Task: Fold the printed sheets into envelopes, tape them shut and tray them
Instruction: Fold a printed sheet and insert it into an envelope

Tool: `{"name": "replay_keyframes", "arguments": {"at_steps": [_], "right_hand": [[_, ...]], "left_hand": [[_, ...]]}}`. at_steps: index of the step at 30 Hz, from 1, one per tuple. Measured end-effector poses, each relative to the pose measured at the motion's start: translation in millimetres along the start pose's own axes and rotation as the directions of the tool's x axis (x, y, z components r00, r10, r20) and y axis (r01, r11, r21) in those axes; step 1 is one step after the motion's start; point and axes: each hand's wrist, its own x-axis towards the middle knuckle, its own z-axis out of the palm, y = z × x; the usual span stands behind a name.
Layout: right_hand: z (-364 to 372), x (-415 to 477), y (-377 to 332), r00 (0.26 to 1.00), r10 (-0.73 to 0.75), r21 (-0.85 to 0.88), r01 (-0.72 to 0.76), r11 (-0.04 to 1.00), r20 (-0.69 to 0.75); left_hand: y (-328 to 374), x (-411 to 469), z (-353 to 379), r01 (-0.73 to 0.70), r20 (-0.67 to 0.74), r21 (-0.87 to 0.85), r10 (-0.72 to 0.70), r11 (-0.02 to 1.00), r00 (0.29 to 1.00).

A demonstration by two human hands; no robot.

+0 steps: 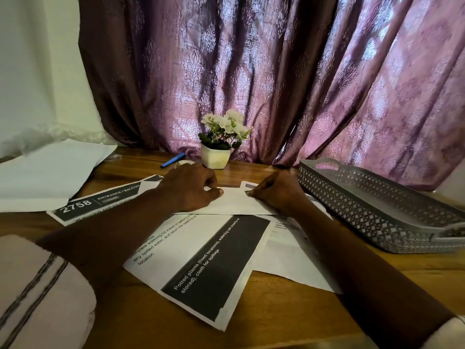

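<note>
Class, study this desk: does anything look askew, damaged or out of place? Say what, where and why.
The printed sheets lie crookedly across each other mid-desk, none squared up. The nearest sheet, with the black band, sits diagonally, and its near corner looks ragged, possibly torn.

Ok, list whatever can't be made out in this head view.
All in the head view.
Tape roll: mostly behind the left hand.
Tray floor: hidden by its near wall; right end cut off by the frame.
Folded sheet: grip of both hands unclear, right hand fingertips curled under.
Printed sheet header's second line: blurred.
</note>
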Motion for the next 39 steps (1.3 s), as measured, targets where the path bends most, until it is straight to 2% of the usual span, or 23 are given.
{"name": "replay_keyframes", "arguments": {"at_steps": [6,11,15,20,24,27,29,36,39], "right_hand": [[-2.3,4.8,2.1,0.995,-0.041,-0.142,0.053,0.988,0.091],[2.2,8.0,8.8,1.0,-0.03,-0.106,0.029,0.994,-0.005],[-3.7,-6.8,-5.1,0.998,0.017,-0.225,-0.031,0.974,-0.065],[-10.8,-15.7,-13.0,0.999,-0.015,-0.345,0.0,0.939,-0.042],[-8.6,-16.2,-3.8,0.998,-0.045,-0.27,0.032,0.962,-0.041],[-0.4,-14.4,-0.6,0.988,-0.154,-0.178,0.153,0.972,0.01],[3.2,-12.8,-1.0,0.982,-0.177,-0.143,0.184,0.973,0.058],[0.0,-12.5,0.0,0.968,-0.185,-0.152,0.21,0.966,0.167],[0.1,-18.3,-0.9,0.983,-0.145,-0.202,0.166,0.965,0.116]], "left_hand": [[-0.7,-0.5,1.1,-0.006,-0.027,-0.007,0.005,1.0,1.0],[-0.6,-0.1,0.8,0.003,-0.017,-0.003,-0.003,1.0,1.0],[-1.9,0.1,2.2,-0.004,-0.035,-0.013,0.003,1.0,0.999],[-2.1,0.4,2.7,-0.004,-0.034,-0.014,0.003,1.0,0.999],[-3.9,0.9,3.6,-0.006,-0.042,-0.018,0.006,1.0,0.999],[-4.0,1.1,3.9,-0.005,-0.035,-0.027,0.004,1.0,0.999],[-4.4,1.1,4.1,-0.002,-0.032,-0.026,0.001,1.0,0.999],[-3.2,-0.6,3.9,-0.002,-0.032,-0.017,0.002,1.0,0.999],[-2.5,-1.2,3.4,0.004,-0.027,-0.014,-0.004,1.0,1.0]]}}
